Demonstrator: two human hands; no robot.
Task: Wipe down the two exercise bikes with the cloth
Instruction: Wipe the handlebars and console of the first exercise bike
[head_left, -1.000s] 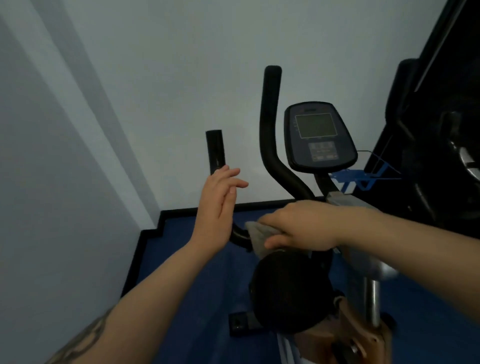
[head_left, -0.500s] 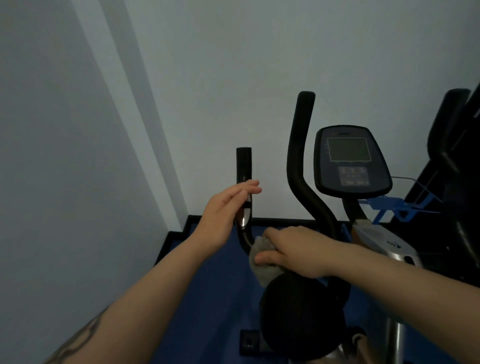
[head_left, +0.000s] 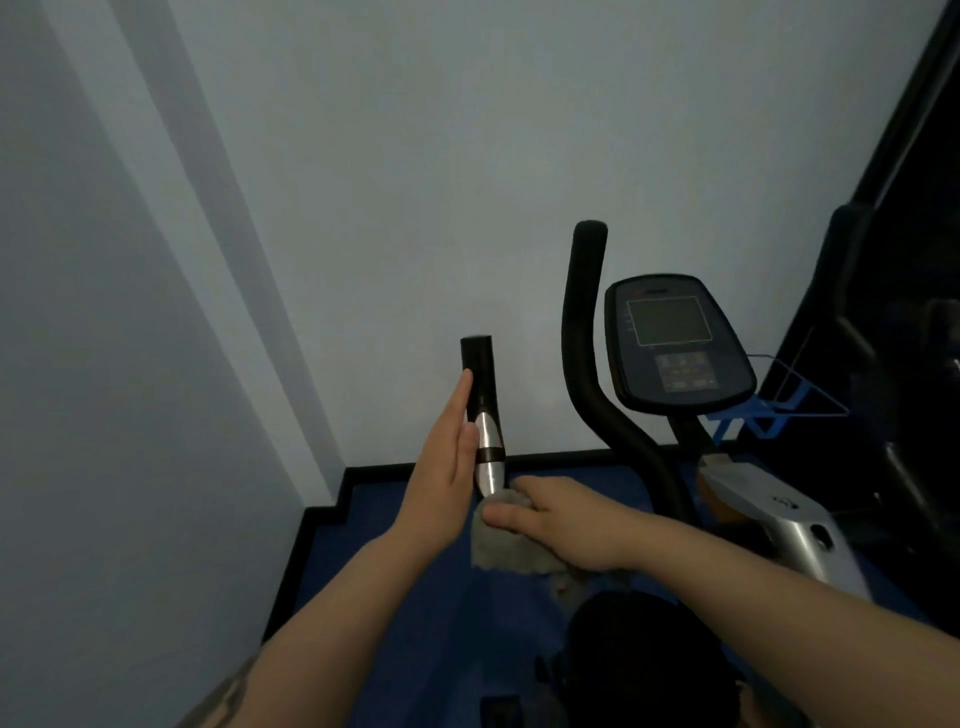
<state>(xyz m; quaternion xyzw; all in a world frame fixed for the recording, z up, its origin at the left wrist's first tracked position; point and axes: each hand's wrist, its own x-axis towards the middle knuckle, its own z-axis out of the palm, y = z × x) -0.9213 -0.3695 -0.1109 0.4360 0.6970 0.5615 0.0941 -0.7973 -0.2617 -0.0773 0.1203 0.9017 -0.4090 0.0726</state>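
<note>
Saddle: the black saddle (head_left: 649, 660) sits lowest in view, nearest the person, just under the right forearm.
Cloth: the grey cloth (head_left: 506, 545) is bunched around the foot of the left handlebar (head_left: 483, 415), above and left of the saddle; its loose end hangs toward the saddle.
Right hand: the right hand (head_left: 561, 514) grips the cloth, fingers curled over it and thumb pressed along its near side, holding it against the handlebar's lower end.
Left hand: the left hand (head_left: 441, 473) has its fingers straight and together, laid flat along the left side of that handlebar, fingertips at the black grip, palm beside the two chrome sensor bands.
Frame: the silver frame (head_left: 779, 519) of the exercise bike (head_left: 675, 467) slopes up from right of the saddle toward the console post.
Right handlebar: a curved black bar (head_left: 592, 364) rises beyond the saddle, between the left handlebar and the console.
Console: the dark console (head_left: 675, 343) with a blank screen and a keypad stands beyond the saddle, to the right of the curved bar.
Blue rack: a blue wire holder (head_left: 769, 410) juts out right of the console.
Second machine: black equipment (head_left: 893, 364) fills the right edge, close beside the console; which kind it is cannot be told.
Floor: blue matting (head_left: 374, 545) with a black border lies left of the saddle.
Wall: a pale wall (head_left: 415, 208) closes the corner behind it all.
</note>
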